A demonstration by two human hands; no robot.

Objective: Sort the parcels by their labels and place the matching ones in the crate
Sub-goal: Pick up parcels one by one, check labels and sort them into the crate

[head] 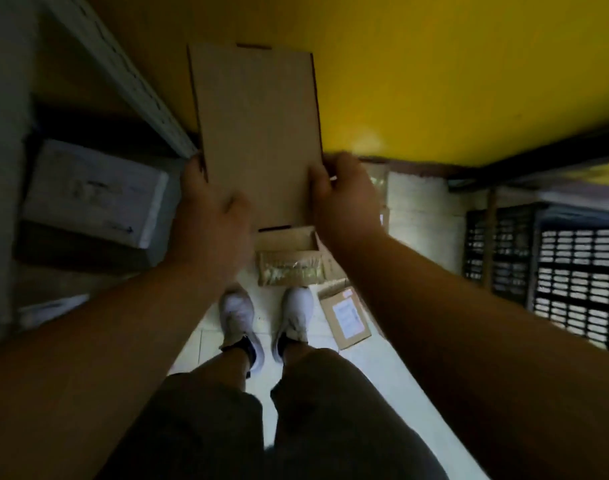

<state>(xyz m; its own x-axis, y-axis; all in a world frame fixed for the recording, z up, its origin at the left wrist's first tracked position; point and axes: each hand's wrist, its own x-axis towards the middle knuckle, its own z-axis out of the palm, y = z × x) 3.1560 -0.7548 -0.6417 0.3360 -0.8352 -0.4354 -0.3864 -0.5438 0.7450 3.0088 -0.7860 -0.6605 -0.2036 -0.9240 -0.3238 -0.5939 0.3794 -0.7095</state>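
I hold a flat brown cardboard parcel (258, 133) up in front of me, its plain side facing me and no label visible. My left hand (209, 206) grips its lower left edge and my right hand (344, 199) grips its lower right edge. Below it on the floor lie a padded yellowish envelope (291, 271) and a small brown box (346, 317) with a white label. A dark slatted crate (580, 278) stands at the right.
A grey metal shelf upright (123, 74) runs along the left, with a white box (91, 192) on the shelf below. The wall (452, 64) ahead is yellow. My feet in white shoes (265, 320) stand on pale floor tiles.
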